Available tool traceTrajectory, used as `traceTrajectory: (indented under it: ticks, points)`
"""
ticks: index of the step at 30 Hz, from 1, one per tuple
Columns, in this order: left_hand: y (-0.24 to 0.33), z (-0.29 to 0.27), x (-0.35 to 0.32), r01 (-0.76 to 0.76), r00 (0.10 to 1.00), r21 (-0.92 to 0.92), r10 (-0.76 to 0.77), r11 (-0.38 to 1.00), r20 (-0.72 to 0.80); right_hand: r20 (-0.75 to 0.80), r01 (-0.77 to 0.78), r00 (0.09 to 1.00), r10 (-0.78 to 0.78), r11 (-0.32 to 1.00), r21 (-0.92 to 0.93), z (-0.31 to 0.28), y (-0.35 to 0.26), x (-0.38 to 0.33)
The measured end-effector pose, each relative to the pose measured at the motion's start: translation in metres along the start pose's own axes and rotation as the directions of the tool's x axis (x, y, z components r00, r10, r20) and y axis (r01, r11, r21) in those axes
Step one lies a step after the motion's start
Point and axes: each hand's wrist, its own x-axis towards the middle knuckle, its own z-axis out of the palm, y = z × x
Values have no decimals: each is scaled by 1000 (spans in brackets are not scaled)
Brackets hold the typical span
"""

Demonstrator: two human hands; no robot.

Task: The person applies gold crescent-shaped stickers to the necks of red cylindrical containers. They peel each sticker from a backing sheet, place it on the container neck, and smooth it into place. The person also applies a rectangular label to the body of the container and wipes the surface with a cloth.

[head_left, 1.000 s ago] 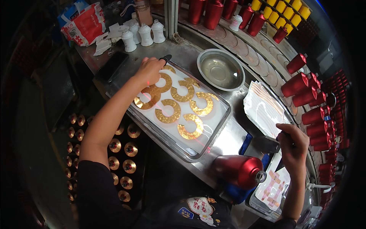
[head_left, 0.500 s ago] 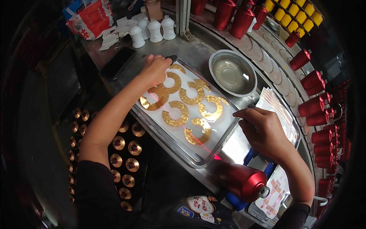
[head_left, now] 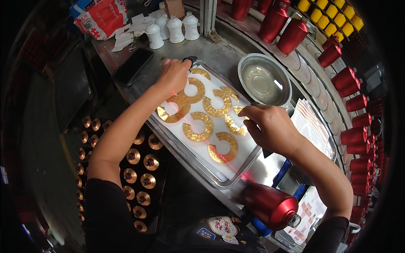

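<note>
Several gold C-shaped foil pieces (head_left: 198, 126) lie in a clear shallow tray (head_left: 220, 184) with a white bottom; some overlap. My left hand (head_left: 174, 77) is at the tray's far left corner with curled fingers, and a small black object (head_left: 191, 59) shows at its fingertips. My right hand (head_left: 270, 126) hovers over the tray's right side, thumb and index finger pinched beside a gold piece; whatever they hold is hidden. A red bottle (head_left: 272, 205) with a clear neck lies on its side across a blue-padded rest (head_left: 260, 226), just in front of the tray.
A metal bowl of clear liquid (head_left: 265, 78) stands beyond the tray. White bottles (head_left: 175, 29) and a dark flat phone-like slab (head_left: 134, 66) are at the back left. Red bottles (head_left: 293, 36) line a curved conveyor (head_left: 301, 67). Gold-topped bottles (head_left: 130, 175) stand lower left. Patterned sheets (head_left: 310, 126) lie right.
My right hand has moved left and slightly up, from the tray's right edge to over the gold pieces. My left hand stays at the tray corner. The whole view has shifted slightly.
</note>
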Motion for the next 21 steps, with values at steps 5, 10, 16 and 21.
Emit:
traceTrajectory:
  ticks: [5,10,16,21]
  points:
    - [11,-33,-10,-44,998,-129,48,991,30,-52,-81,995,81,997,-11,26,16,32]
    - [20,-59,-18,121,990,-516,-69,848,120,-145,-154,976,162,986,63,62,32,72]
    - [18,-64,-17,296,948,-596,-150,746,282,-138,-197,963,231,955,223,86,42,99]
    - [31,-45,0,-404,914,-148,406,903,-19,-182,-175,959,216,960,218,90,47,105]
